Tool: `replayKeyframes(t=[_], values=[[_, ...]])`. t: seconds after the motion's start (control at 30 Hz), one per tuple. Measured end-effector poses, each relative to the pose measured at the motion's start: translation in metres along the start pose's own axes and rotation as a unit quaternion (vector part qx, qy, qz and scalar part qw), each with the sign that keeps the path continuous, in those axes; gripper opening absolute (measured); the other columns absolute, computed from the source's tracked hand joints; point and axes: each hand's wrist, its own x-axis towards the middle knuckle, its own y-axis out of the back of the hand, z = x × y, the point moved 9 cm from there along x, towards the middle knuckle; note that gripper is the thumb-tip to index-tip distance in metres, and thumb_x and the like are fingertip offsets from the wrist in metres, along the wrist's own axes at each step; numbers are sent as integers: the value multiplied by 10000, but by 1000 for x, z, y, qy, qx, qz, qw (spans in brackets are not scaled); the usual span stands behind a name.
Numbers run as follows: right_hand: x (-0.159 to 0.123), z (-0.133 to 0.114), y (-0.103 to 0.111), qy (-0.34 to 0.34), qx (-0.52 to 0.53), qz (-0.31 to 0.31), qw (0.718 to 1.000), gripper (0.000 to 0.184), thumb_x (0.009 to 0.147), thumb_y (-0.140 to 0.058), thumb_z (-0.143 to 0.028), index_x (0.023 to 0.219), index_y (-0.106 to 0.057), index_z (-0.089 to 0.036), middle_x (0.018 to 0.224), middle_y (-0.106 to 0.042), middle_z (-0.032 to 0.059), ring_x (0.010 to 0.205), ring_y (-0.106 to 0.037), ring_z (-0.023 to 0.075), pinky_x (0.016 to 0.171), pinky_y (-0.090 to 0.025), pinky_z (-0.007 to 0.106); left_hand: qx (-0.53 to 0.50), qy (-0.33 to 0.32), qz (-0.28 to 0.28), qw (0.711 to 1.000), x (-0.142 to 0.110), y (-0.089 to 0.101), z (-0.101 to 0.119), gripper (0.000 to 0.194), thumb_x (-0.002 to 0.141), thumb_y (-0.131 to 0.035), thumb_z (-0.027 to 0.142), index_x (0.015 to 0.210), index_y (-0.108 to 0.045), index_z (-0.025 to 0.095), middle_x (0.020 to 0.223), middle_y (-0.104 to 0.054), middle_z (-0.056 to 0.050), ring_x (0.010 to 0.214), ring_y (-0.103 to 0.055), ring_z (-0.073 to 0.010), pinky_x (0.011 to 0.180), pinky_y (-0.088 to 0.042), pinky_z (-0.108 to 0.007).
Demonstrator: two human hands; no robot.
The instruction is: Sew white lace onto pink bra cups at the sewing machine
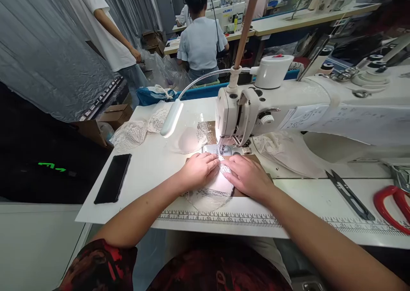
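Observation:
A white sewing machine [237, 116] stands over the table, with its presser foot [221, 149] down near a lit piece of white lace fabric [209, 197], which looks like a bra cup. My left hand [200, 169] rests on the left side of this piece, fingers together and closed on it close to the foot. On the right side, my right hand [248, 176] holds the fabric down with thumb and fingers near its edge. Both hands hide part of the piece. A pale cup [188, 140] lies behind the foot.
Left on the table are a black phone [112, 178] and lace pieces [131, 135]. A lamp [172, 118] hangs over the tabletop. Thread snips [350, 195] and red-handled scissors [392, 205] lie right, beyond a printed ruler [221, 219]. A seated person [201, 41] and a standing person [109, 30] are ahead.

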Motion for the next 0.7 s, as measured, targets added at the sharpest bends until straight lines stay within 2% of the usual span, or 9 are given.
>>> replayKeyframes(t=[0.23,0.47,0.6,0.7], values=[[5,4,-4,-19,-50,-18,998,285,917,-449,-312,1098,-616,-169,870,-592,54,787,-524,203,689,-363,312,19,-19,-12,1000,7,-3,-10,448,917,-439,324,1273,-531,68,1331,-545,-166,1202,-522,-284,967,-482,-438],[11,7,-2,-31,-68,-4,997,265,910,-459,-313,1069,-626,-182,845,-605,45,708,-503,182,616,-304,298,-2,-66,4,998,16,-1,-18,439,908,-453,329,1244,-555,66,1297,-566,-185,1192,-534,-278,1000,-458,-432],[10,9,-1,-28,-58,6,998,268,905,-466,-307,1081,-632,-192,878,-636,55,706,-521,186,632,-325,302,3,-84,-14,996,18,4,-19,422,913,-446,315,1244,-560,79,1302,-568,-171,1171,-544,-275,978,-462,-433],[8,14,0,-35,-18,22,999,273,908,-444,-282,1078,-640,-197,921,-661,69,748,-556,197,658,-368,300,27,-89,-28,995,16,10,-14,348,906,-439,222,1192,-597,103,1288,-580,-148,1193,-518,-282,967,-449,-436]])
